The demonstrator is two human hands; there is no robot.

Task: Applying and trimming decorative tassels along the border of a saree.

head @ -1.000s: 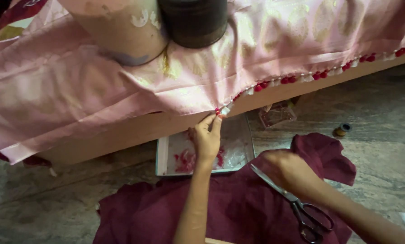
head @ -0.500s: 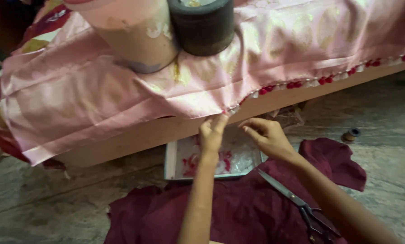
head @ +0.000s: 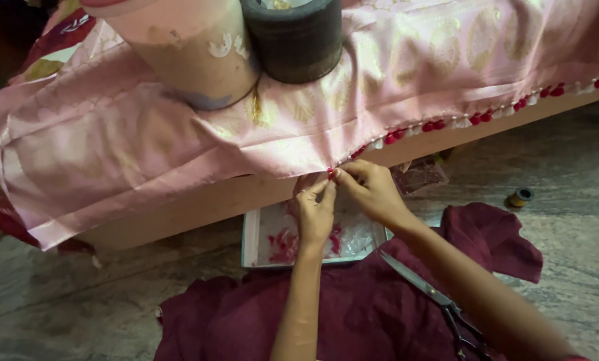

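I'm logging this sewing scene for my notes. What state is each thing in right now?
Pink fabric: draped over the wooden edge, weighted by two cylinders.
Red tassel trim: attached along the hem.
Left hand: fingers pinched at the hem.
Right hand: fingers pinched at the same spot.
Scissors: lying on the maroon cloth, blades shut.
White box: open, red bits inside.
Thread spool: on the floor, apart.

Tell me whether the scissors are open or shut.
Shut. The scissors lie on the maroon cloth, blades together in one narrow point.
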